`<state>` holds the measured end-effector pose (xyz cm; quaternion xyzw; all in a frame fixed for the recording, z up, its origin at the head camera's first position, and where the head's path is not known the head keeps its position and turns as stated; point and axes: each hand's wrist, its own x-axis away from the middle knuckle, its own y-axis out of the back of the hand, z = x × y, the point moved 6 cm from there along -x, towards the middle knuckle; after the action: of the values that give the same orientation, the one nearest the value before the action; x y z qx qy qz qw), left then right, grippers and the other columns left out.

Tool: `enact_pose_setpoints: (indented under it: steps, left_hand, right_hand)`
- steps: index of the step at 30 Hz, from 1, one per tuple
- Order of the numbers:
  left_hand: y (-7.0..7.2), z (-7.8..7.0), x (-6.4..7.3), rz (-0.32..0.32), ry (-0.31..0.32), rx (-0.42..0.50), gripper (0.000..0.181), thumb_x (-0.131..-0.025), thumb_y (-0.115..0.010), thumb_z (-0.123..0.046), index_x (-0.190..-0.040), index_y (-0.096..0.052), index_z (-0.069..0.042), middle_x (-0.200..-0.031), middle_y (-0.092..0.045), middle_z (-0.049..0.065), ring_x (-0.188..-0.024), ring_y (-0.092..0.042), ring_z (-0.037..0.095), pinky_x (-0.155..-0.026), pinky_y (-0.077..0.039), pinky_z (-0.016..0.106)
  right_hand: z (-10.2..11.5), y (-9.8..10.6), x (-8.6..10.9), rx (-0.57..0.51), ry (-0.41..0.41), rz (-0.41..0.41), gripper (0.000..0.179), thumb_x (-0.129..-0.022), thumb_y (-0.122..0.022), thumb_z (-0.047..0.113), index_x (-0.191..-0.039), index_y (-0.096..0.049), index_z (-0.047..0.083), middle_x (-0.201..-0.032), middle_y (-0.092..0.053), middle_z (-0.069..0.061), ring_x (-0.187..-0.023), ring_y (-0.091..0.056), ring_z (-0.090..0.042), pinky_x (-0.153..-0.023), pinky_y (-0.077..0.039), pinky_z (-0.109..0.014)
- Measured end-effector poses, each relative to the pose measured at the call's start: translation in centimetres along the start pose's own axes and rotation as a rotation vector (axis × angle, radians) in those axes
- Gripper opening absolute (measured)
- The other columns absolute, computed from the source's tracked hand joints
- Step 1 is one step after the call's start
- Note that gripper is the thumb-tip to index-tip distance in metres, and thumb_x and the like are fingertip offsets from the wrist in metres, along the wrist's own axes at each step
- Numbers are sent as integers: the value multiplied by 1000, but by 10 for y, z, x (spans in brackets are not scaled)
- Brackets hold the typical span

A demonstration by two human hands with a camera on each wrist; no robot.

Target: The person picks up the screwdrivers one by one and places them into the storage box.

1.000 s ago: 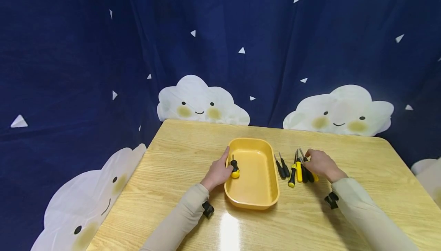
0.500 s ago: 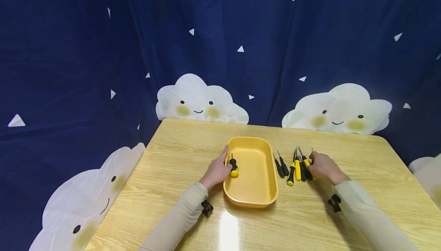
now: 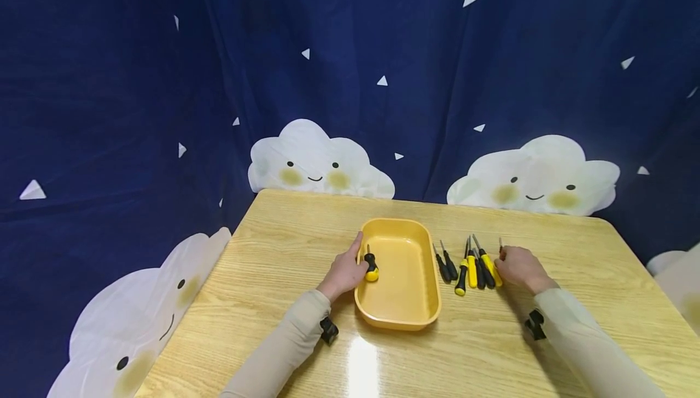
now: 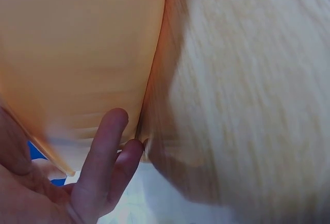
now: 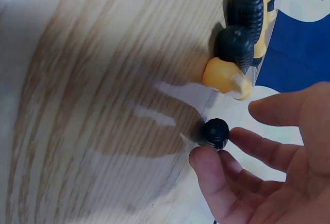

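A yellow plastic tray (image 3: 398,324) stands on the table, and one short black-and-yellow screwdriver (image 3: 371,266) lies inside by its left wall. My left hand (image 3: 346,273) grips that left side; in the left wrist view its fingers (image 4: 104,154) lie against the outer wall. My right hand (image 3: 522,267) is right of a cluster of screwdrivers (image 3: 481,269) with black and yellow handles. Its fingers are around a small black-handled screwdriver (image 5: 216,132), which is stood off from the cluster, while the thumb (image 5: 268,109) shows slightly apart. In the head view only that screwdriver's tip end shows past the fingers.
Two black-handled screwdrivers (image 3: 445,266) lie between the tray and the cluster. All rests on a light wooden table (image 3: 306,222). A dark blue curtain (image 3: 350,51) with clouds and white triangles hangs behind it.
The right hand has shifted right, off the cluster, and the small screwdriver has come along with it. More of the cluster's handles show now. The left hand stays at the tray.
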<state>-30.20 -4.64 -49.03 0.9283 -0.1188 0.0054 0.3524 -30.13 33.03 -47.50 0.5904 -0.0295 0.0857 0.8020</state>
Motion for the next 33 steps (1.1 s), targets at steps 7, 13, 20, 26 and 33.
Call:
enact_pose_setpoints:
  steps: [7, 13, 20, 26, 33]
  left_hand:
    - [-2, 2, -1, 5, 14, -5, 70, -93, -48, -23, -153, -12, -27, -137, -47, 18, -55, -49, 18, -63, -45, 31]
    - [-2, 3, -2, 16, 13, 15, 70, -93, -48, -23, -153, -12, -27, -137, -47, 19, -49, -45, 16, -60, -43, 31]
    - [-1, 2, -2, 10, 0, 1, 71, -93, -48, -22, -153, -12, -26, -138, -46, 19, -51, -47, 17, -64, -44, 32]
    - [-3, 3, -3, 8, -1, 4, 71, -92, -49, -22, -153, -12, -27, -138, -46, 19, -51, -46, 16, -63, -43, 30]
    - [-1, 2, -2, 5, 0, 3, 71, -93, -49, -21, -154, -13, -26, -138, -46, 19, -55, -49, 17, -66, -43, 31]
  right_hand:
    - [-9, 1, -5, -1, -47, -4, 21, -90, -49, 14, -82, -55, -4, -74, -55, -12, -63, -50, -24, -58, -42, -39]
    - [-17, 0, -8, -15, -82, -22, 22, -87, -51, 14, -68, -48, 4, -60, -46, -6, -53, -43, -20, -53, -38, -35]
    - [-24, -2, -11, -31, -139, -14, 26, -81, -52, 9, -57, -45, 11, -53, -37, 1, -49, -37, -15, -48, -33, -30]
    - [-26, -2, -14, -57, -146, 1, 10, -76, -53, 6, -70, -49, -1, -62, -45, -7, -56, -44, -22, -50, -37, -33]
    - [-23, -2, -17, -43, -121, 33, 39, -82, -52, 2, -113, -43, -18, -95, -55, -30, -77, -54, -36, -59, -44, -40]
